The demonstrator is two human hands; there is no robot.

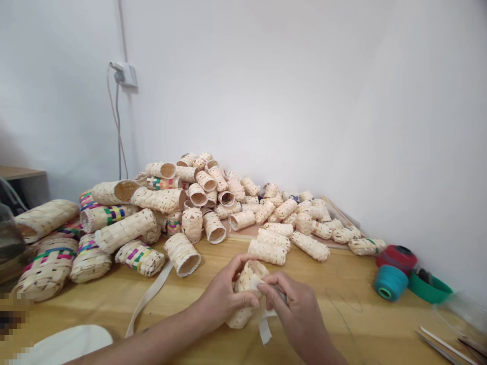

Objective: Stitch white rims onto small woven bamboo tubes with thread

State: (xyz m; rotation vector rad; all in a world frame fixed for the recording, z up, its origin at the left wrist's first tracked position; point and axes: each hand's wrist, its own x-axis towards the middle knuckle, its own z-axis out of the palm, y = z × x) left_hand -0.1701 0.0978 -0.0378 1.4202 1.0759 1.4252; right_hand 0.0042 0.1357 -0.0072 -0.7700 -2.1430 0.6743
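Left hand point(222, 293) is clamped around a small woven basket point(243, 280), which is held tilted above the table point(182, 299), toward its near edge. Right hand point(294, 301) is closed on a white strip point(265, 332) at the basket's side, one end hanging loose below the fingers. Further woven baskets point(162, 200) lie heaped toward the far edge, several with coloured bands. A teal spool point(393, 280) and a green bowl point(428, 291) stand toward the right edge.

Wood-grained table point(380, 337) under woven tubes point(178, 248), pale strap point(147, 298), teal thread spool point(391, 280), green bowl point(433, 294).
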